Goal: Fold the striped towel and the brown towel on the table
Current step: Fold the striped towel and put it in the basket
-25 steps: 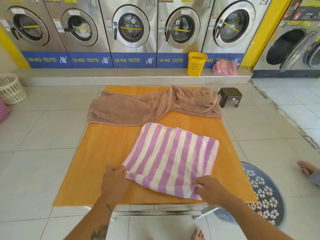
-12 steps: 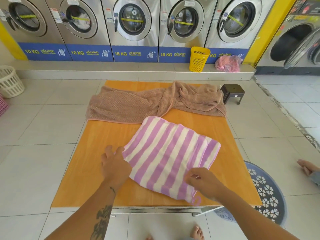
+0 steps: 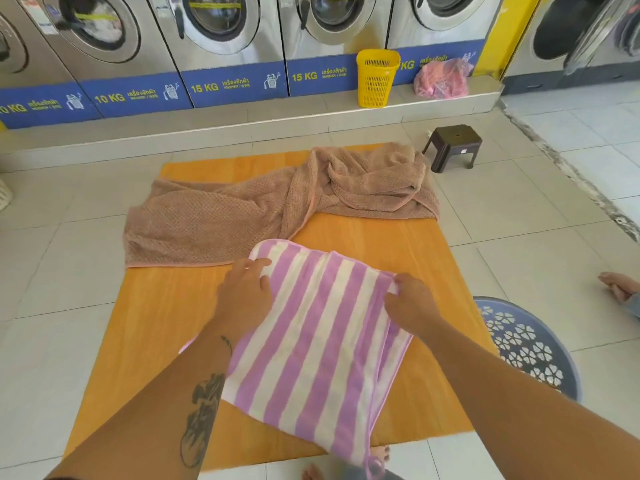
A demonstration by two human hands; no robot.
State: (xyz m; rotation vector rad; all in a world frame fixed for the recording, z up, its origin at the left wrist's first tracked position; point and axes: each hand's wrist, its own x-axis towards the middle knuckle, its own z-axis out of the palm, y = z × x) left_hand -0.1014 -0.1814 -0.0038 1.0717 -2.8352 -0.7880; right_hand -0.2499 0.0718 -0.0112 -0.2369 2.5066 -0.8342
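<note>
Washers (image 3: pixel 214 29) line back wall. Yellow basket (image 3: pixel 377 77), pink bag (image 3: pixel 441 79) on ledge. Dark stool (image 3: pixel 452 145) on floor. Grey basket (image 3: pixel 526 344) at right.

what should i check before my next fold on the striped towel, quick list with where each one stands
1. Left hand holds the far left corner of the purple-and-white striped towel: ok.
2. Right hand pinches the far right corner: ok.
3. The towel lies wholly on the orange wooden table: not ok, its near end hangs over the near edge.
4. The towel is apart from the crumpled brown towel: cannot tell, they come very close at the far left corner.
5. The lower layers line up under the top face: cannot tell, hidden.
</note>
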